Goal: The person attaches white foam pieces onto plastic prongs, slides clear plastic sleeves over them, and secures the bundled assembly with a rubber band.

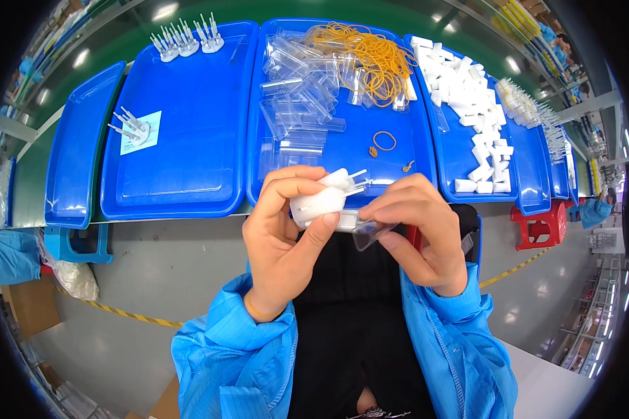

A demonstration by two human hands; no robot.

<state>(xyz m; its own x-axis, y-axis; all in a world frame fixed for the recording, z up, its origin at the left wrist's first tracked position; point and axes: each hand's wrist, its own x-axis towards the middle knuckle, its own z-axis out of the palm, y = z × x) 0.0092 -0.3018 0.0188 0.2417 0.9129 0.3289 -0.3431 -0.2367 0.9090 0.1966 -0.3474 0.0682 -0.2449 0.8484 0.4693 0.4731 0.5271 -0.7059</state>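
Observation:
My left hand [276, 241] is closed around a white plastic part with thin prongs [318, 204], held up in front of the middle tray. Its prongs point right, toward my other hand. My right hand [423, 227] pinches a clear plastic sleeve [365, 236] against the lower right side of that part. How far the sleeve goes over the part is hidden by my fingers. Just beyond, in the middle blue tray [342, 157], lie a pile of clear plastic sleeves [300, 91] and a heap of yellow rubber bands [377, 59].
A blue tray [189, 160] on the left holds several upright white pronged parts [186, 40] and one on a pale card [143, 133]. White blocks [468, 91] fill a right-hand tray. A red stool [540, 227] and a blue stool [80, 244] stand below the table.

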